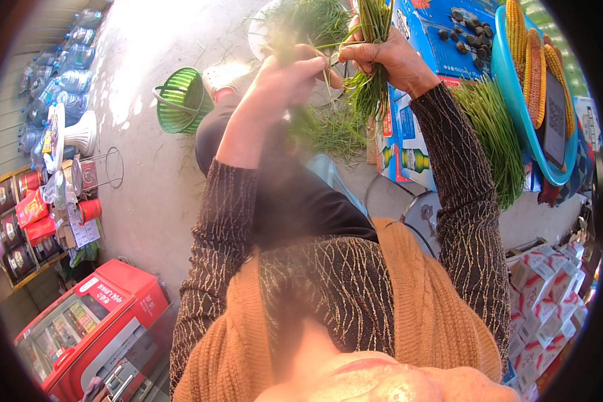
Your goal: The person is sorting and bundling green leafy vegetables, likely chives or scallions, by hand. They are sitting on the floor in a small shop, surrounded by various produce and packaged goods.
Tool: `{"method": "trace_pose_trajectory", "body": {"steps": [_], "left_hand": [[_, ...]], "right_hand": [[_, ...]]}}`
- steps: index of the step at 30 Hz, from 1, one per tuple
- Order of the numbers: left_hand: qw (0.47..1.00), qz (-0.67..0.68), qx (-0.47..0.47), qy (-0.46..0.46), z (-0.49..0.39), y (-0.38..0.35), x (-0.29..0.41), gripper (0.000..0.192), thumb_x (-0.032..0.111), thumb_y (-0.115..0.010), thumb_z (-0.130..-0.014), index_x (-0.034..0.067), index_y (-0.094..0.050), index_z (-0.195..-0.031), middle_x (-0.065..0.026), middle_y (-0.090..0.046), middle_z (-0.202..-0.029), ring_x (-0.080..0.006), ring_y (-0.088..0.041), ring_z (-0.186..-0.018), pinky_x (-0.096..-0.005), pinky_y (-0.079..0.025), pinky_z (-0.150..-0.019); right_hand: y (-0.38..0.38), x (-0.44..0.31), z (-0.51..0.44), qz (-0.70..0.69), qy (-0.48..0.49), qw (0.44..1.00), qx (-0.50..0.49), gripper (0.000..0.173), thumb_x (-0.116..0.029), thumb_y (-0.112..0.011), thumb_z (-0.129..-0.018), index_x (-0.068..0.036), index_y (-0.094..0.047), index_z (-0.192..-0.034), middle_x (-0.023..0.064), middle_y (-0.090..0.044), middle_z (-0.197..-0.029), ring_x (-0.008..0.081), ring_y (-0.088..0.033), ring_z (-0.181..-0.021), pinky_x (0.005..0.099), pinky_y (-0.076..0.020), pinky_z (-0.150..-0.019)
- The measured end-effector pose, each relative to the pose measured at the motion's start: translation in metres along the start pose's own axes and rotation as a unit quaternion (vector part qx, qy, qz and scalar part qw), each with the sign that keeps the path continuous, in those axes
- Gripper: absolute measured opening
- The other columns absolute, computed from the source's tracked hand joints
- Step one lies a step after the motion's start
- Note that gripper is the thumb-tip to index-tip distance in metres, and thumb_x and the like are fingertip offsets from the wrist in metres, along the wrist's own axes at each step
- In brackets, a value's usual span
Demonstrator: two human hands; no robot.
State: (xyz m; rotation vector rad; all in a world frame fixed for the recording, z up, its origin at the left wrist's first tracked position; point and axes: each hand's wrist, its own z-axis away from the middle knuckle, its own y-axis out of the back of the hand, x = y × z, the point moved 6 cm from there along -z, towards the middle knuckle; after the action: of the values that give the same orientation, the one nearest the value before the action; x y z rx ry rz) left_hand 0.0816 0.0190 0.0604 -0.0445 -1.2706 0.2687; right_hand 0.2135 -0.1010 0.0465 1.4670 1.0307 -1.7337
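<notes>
My right hand (389,58) is closed around an upright bunch of long green leafy stalks (374,22), likely garlic chives, whose loose ends hang below the fist. My left hand (294,78), beside it, pinches a few thin pale stalks (327,78) between thumb and fingers. One thin blade stretches between the two hands. A hazy smear over the left hand blurs what lies around its fingers. Past the hands, a heap of cut greens (321,22) rests on a white round surface (257,37). More loose greens (339,133) lie below the hands.
On the right, a larger bunch of green stalks (492,143) lies on boxes near a blue carton (432,55) with dark round pieces. A teal basin (502,65) holds corn cobs (535,75) and a phone (554,123). A green basket (181,100) stands left, near my shoe (216,83).
</notes>
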Motion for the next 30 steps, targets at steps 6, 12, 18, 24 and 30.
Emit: {"method": "trace_pose_trajectory", "body": {"steps": [6, 12, 18, 24, 30], "left_hand": [[0.998, -0.026, 0.05, 0.002, 0.003, -0.002, -0.005, 0.013, 0.023, -0.06, -0.094, 0.015, -0.064, -0.103, 0.0087, -0.058, -0.079, 0.0, -0.038, -0.058, -0.0185, -0.028, -0.053], [1.0, -0.005, 0.005, 0.002, 0.003, -0.001, -0.009, 0.029, 0.02, -0.063, -0.092, 0.006, -0.058, -0.116, -0.0029, -0.062, -0.09, -0.0077, -0.056, -0.075, -0.0216, -0.042, -0.058], [0.999, -0.04, 0.001, 0.027, 0.014, -0.005, 0.001, 0.034, 0.019, -0.065, -0.092, 0.006, -0.061, -0.124, -0.0025, -0.064, -0.094, -0.0083, -0.058, -0.082, -0.0246, -0.048, -0.066], [0.999, 0.002, -0.046, 0.002, 0.005, -0.007, -0.015, 0.033, 0.017, -0.062, -0.093, 0.004, -0.061, -0.124, 0.0032, -0.056, -0.074, -0.005, -0.048, -0.057, -0.0214, -0.036, -0.05], [0.994, 0.065, -0.086, 0.005, 0.013, -0.006, -0.024, 0.03, 0.017, -0.062, -0.093, 0.002, -0.062, -0.12, 0.003, -0.054, -0.073, -0.0049, -0.047, -0.054, -0.0207, -0.034, -0.047]], "right_hand": [[-0.001, -0.01, 0.002, -0.003, 0.031, 0.999, 0.044, 0.016, -0.007, -0.074, -0.081, -0.004, -0.06, -0.087, 0.0031, -0.06, -0.067, 0.0076, -0.048, -0.052, 0.0229, -0.0372, -0.049], [0.005, -0.013, 0.002, 0.036, 0.081, 0.995, 0.056, 0.016, -0.005, -0.073, -0.081, -0.005, -0.06, -0.089, 0.0023, -0.059, -0.067, 0.0069, -0.047, -0.053, 0.023, -0.0373, -0.05], [0.001, -0.014, 0.005, 0.058, 0.047, 0.995, 0.069, 0.016, -0.008, -0.073, -0.079, -0.004, -0.06, -0.087, -0.001, -0.057, -0.069, 0.0059, -0.048, -0.058, 0.0236, -0.0364, -0.053], [0.002, -0.021, 0.011, 0.036, 0.001, 0.996, 0.08, 0.02, -0.005, -0.075, -0.074, -0.006, -0.062, -0.088, -0.0018, -0.062, -0.076, 0.0074, -0.056, -0.068, 0.0254, -0.0448, -0.062], [0.012, -0.014, 0.004, 0.018, 0.018, 0.994, 0.11, 0.019, -0.005, -0.076, -0.073, -0.004, -0.062, -0.086, -0.0009, -0.059, -0.073, 0.0082, -0.054, -0.064, 0.0245, -0.0426, -0.058]]}}
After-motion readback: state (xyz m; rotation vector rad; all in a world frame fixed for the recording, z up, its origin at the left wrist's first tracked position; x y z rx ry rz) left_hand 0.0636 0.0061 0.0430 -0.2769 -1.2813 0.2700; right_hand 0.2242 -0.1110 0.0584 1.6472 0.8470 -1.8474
